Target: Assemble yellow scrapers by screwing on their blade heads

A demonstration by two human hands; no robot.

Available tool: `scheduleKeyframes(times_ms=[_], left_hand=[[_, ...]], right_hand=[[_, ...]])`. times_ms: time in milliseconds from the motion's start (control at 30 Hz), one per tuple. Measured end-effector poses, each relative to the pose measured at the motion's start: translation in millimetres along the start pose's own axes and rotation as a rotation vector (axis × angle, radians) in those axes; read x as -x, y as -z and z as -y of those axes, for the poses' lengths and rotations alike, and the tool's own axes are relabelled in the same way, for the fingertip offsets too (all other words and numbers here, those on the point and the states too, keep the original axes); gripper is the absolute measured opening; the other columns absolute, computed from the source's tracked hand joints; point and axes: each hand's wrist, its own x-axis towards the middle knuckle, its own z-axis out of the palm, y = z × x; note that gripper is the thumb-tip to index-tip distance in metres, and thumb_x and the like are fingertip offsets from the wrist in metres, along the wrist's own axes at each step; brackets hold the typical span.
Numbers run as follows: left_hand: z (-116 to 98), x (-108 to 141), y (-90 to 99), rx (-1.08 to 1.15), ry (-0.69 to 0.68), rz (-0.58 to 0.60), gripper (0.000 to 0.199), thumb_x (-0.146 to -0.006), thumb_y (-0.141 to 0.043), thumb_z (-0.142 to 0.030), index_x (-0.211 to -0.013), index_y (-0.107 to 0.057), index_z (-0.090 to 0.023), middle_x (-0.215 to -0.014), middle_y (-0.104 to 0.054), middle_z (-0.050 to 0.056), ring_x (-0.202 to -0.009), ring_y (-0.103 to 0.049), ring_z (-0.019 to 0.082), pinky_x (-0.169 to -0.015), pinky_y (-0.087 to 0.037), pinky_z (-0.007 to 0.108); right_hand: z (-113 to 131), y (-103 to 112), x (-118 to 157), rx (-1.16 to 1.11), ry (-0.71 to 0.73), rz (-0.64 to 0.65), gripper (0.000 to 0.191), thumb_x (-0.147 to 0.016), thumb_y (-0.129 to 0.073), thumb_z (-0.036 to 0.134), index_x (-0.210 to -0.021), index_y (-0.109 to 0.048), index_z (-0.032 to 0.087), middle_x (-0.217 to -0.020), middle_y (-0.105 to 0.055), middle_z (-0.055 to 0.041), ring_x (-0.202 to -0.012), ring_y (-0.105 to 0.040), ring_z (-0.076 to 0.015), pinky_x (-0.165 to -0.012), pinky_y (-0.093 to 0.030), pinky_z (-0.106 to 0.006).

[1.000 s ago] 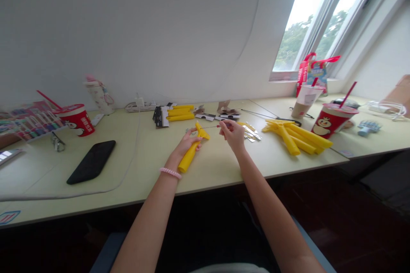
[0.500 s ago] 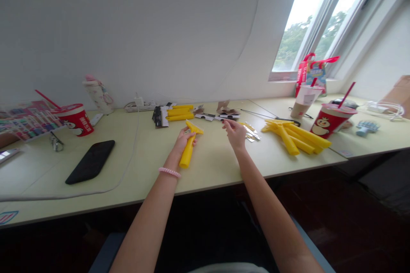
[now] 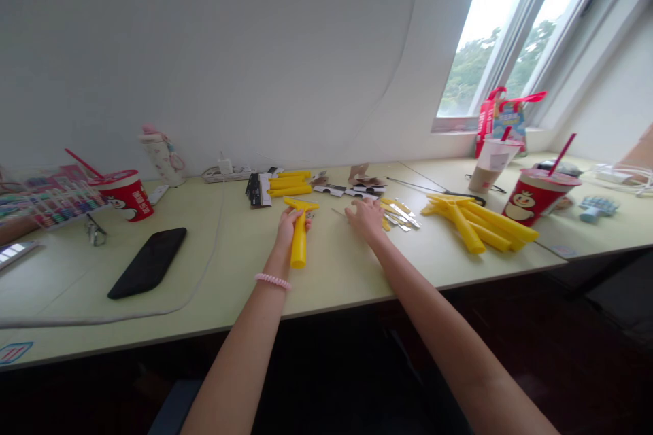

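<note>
My left hand [image 3: 287, 230] is closed around the handle of a yellow plastic T-shaped scraper [image 3: 298, 245]. The scraper's wide head points away from me and its round handle end faces me. A pink coiled band sits on that wrist. Over the tabletop to the right, my right hand [image 3: 368, 219] is lowered with its fingers bent and apart. A thin grey rod [image 3: 337, 211] shows just left of its fingertips; its other end is hidden by the hand. Beside this hand lie several thin yellow and silvery strips [image 3: 403, 215].
More yellow scrapers [image 3: 472, 231] are piled at right, and yellow handles [image 3: 290, 183] lie behind by black-and-white cards [image 3: 260, 192]. A phone [image 3: 149, 263], red cups [image 3: 133, 196] [image 3: 535, 200], a bottle [image 3: 163, 156] and a power strip [image 3: 232, 175] stand around. A cable crosses the left side.
My right hand has opened from a pinch and come down to the table, slightly left. My left hand has turned the scraper so its head lies more level. The view has shifted slightly.
</note>
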Motion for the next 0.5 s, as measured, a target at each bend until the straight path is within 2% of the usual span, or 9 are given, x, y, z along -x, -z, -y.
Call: scheduleKeyframes(times_ms=[67,133,200,300,400,500], left_hand=[[1,-1,0.4,-0.015,0.002,-0.012,0.025,-0.074,-0.051,-0.008,-0.097,-0.046,-0.015,-0.078,-0.062,0.006,-0.046,-0.053,0.006,-0.042,-0.043,0.015],[2,-1,0.4,-0.020,0.014,-0.023,0.026,-0.073,-0.051,-0.008,-0.098,-0.045,-0.016,-0.078,-0.062,0.006,-0.046,-0.053,0.006,-0.042,-0.044,0.016],[2,-2,0.3,-0.022,0.027,-0.029,0.028,-0.073,-0.052,-0.008,-0.099,-0.045,-0.016,-0.077,-0.062,0.006,-0.045,-0.053,0.006,-0.042,-0.044,0.016],[2,-2,0.2,-0.035,0.029,-0.034,0.030,-0.073,-0.053,-0.009,-0.101,-0.045,-0.015,-0.078,-0.061,0.006,-0.046,-0.053,0.006,-0.043,-0.045,0.016],[2,-1,0.0,-0.047,0.030,-0.042,0.032,-0.073,-0.053,-0.009,-0.103,-0.045,-0.015,-0.078,-0.061,0.005,-0.047,-0.054,0.006,-0.043,-0.045,0.016],[3,1,-0.6,-0.051,0.032,-0.052,0.033,-0.073,-0.052,-0.008,-0.105,-0.044,-0.016,-0.077,-0.060,0.004,-0.046,-0.054,0.006,-0.042,-0.045,0.016]], right_hand=[[-7,-1,-17,0.050,-0.076,0.027,0.040,-0.080,-0.040,0.037,-0.110,-0.060,0.019,-0.126,-0.043,-0.0158,-0.120,-0.029,-0.0368,-0.092,-0.022,-0.052],[-15,-3,-34,0.092,-0.158,0.130,0.041,-0.080,-0.040,0.035,-0.111,-0.060,0.017,-0.134,-0.035,-0.0176,-0.126,-0.017,-0.0422,-0.093,-0.009,-0.061],[-24,-6,-47,0.098,-0.212,0.240,0.044,-0.080,-0.039,0.039,-0.114,-0.059,0.018,-0.136,-0.032,-0.0188,-0.127,-0.011,-0.0454,-0.091,0.000,-0.066],[-31,-7,-56,0.074,-0.186,0.317,0.046,-0.081,-0.036,0.047,-0.115,-0.058,0.024,-0.134,-0.038,-0.0170,-0.127,-0.014,-0.0458,-0.087,0.006,-0.070],[-31,-4,-53,0.069,-0.124,0.305,0.046,-0.085,-0.029,0.045,-0.113,-0.059,0.024,-0.129,-0.043,-0.0157,-0.125,-0.024,-0.0407,-0.087,0.008,-0.071],[-27,-2,-50,0.054,-0.104,0.273,0.043,-0.086,-0.029,0.041,-0.110,-0.060,0.022,-0.127,-0.044,-0.0152,-0.123,-0.027,-0.0376,-0.088,0.004,-0.071]])
